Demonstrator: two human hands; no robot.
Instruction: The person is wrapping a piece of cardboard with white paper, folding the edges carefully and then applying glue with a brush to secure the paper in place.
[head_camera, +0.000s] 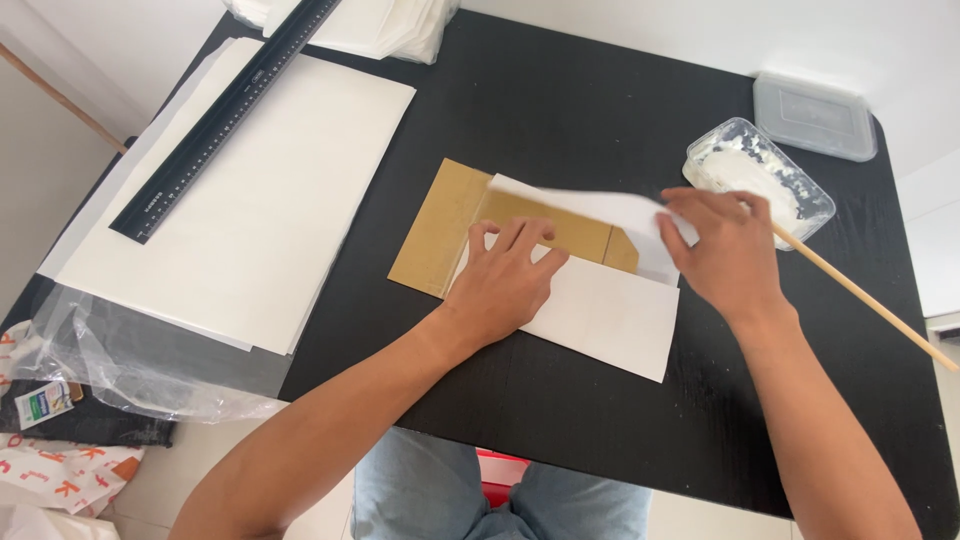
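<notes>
A brown cardboard piece (448, 222) lies flat in the middle of the black table (560, 110). A white paper sheet (605, 315) covers its near part. My left hand (508, 275) presses flat on the paper and cardboard, fingers spread. My right hand (725, 250) pinches the lifted far flap of white paper (600, 207), which curls over the cardboard. A thin wooden stick (865, 298) passes under my right hand toward the right edge.
A clear plastic tub of white paste (757, 175) stands at the right, its lid (815, 115) behind it. Large white sheets (250, 210) with a black ruler (225, 115) lie at the left. Clear plastic wrap (140, 365) hangs off the left corner.
</notes>
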